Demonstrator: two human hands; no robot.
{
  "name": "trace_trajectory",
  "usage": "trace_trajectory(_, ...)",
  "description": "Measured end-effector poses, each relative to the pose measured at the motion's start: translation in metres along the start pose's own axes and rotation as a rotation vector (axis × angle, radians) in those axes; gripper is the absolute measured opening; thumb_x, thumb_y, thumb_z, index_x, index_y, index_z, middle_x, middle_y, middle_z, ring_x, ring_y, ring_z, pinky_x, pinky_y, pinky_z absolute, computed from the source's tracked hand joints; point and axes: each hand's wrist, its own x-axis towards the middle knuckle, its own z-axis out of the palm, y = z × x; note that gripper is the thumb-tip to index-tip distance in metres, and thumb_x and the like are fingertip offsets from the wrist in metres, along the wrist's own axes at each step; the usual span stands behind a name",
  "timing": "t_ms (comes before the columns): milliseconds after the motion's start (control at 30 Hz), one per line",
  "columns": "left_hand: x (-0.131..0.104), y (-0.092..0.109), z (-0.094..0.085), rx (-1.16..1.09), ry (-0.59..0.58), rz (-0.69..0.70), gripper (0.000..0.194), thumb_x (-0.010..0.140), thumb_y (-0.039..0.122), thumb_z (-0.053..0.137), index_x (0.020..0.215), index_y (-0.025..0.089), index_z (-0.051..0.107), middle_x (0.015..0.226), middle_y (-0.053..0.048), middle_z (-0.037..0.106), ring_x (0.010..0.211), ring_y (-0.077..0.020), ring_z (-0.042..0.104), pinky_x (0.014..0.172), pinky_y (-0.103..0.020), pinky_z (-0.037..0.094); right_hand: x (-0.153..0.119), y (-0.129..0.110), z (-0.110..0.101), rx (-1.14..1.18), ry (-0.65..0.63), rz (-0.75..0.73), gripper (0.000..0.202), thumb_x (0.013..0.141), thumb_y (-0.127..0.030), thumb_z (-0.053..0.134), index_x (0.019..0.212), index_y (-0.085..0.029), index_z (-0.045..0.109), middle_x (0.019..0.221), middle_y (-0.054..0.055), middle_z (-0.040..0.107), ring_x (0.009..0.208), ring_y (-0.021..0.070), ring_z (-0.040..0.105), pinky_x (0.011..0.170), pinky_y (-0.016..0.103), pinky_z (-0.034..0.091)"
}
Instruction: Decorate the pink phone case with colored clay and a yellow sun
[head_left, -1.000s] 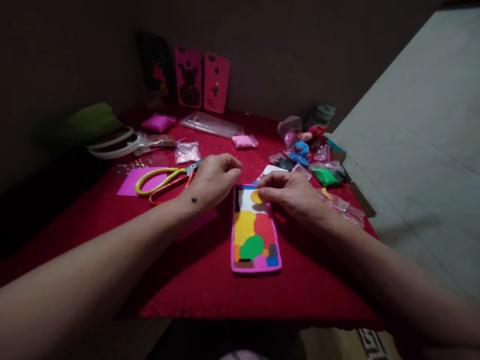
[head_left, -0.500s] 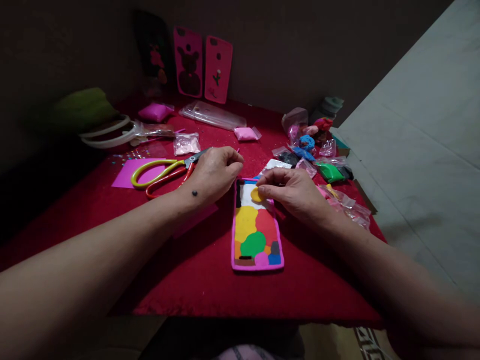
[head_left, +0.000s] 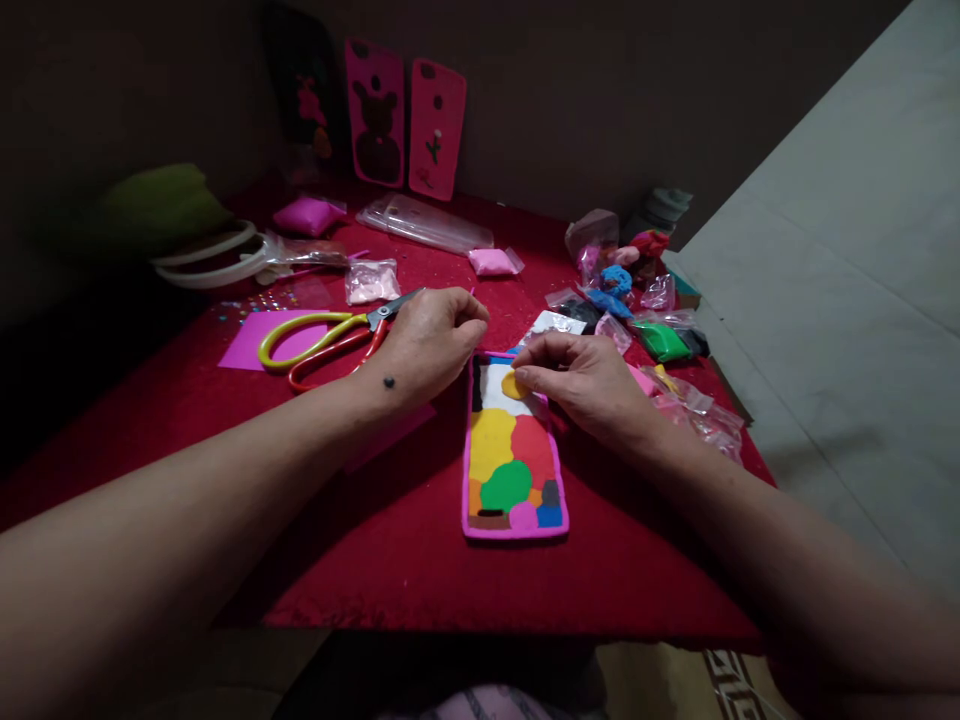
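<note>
A phone case (head_left: 497, 440) with a pink rim lies flat on the red cloth, its back covered in patches of coloured clay. Over its white upper part, my right hand (head_left: 581, 385) pinches a small flat yellow clay piece (head_left: 514, 385) between thumb and forefinger. My left hand (head_left: 435, 335) is curled closed by the case's upper left corner; what its fingers hold, if anything, is hidden. A small pink tip shows just beyond those fingers. Under the left wrist lie scissors (head_left: 311, 340) with one yellow and one red handle, partly covered.
Clay packets, among them a green one (head_left: 661, 341) and a blue lump (head_left: 615, 282), crowd the right side. Decorated pink cases (head_left: 437, 130) lean on the back wall. Clear cases (head_left: 424, 225), a pink sheet (head_left: 240, 340) and white hoops (head_left: 214, 272) lie behind and left.
The view has shifted slightly, so things sit a little higher in the picture. Both hands hold nearly the same pose, the right one still pinching the yellow clay piece.
</note>
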Motion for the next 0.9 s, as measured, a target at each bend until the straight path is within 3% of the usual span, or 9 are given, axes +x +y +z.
trace_trajectory(233, -0.0006, 0.0, -0.0007, 0.007, 0.0, 0.014, 0.014, 0.077, 0.016, 0.055, 0.08, 0.017, 0.069, 0.068, -0.003, 0.064, 0.066, -0.0155, 0.056, 0.061, -0.029, 0.042, -0.0022, -0.0002, -0.0003, 0.052, 0.019, 0.009, 0.008, 0.067, -0.021, 0.071, 0.073, -0.016, 0.069, 0.069, 0.0, 0.065, 0.061, 0.0121, 0.055, 0.059, 0.027, 0.043)
trace_trajectory(533, -0.0016, 0.0039, -0.0014, 0.053, -0.009, 0.013, 0.016, 0.077, 0.014, 0.055, 0.081, 0.015, 0.07, 0.068, -0.002, 0.065, 0.063, -0.015, 0.056, 0.063, -0.029, 0.043, -0.0018, 0.0021, 0.0008, -0.11, 0.008, -0.061, 0.005, 0.072, -0.02, 0.066, 0.074, -0.016, 0.069, 0.073, 0.002, 0.067, 0.067, 0.015, 0.058, 0.066, 0.03, 0.047)
trace_trajectory(900, -0.0022, 0.0063, -0.0023, 0.084, -0.019, -0.001, 0.016, 0.078, 0.014, 0.055, 0.083, 0.015, 0.071, 0.07, -0.002, 0.066, 0.064, -0.0148, 0.056, 0.064, -0.029, 0.043, -0.0028, 0.004, 0.0039, -0.157, 0.033, -0.094, 0.004, 0.074, -0.017, 0.064, 0.075, -0.017, 0.067, 0.07, 0.001, 0.066, 0.062, 0.0127, 0.057, 0.058, 0.026, 0.044)
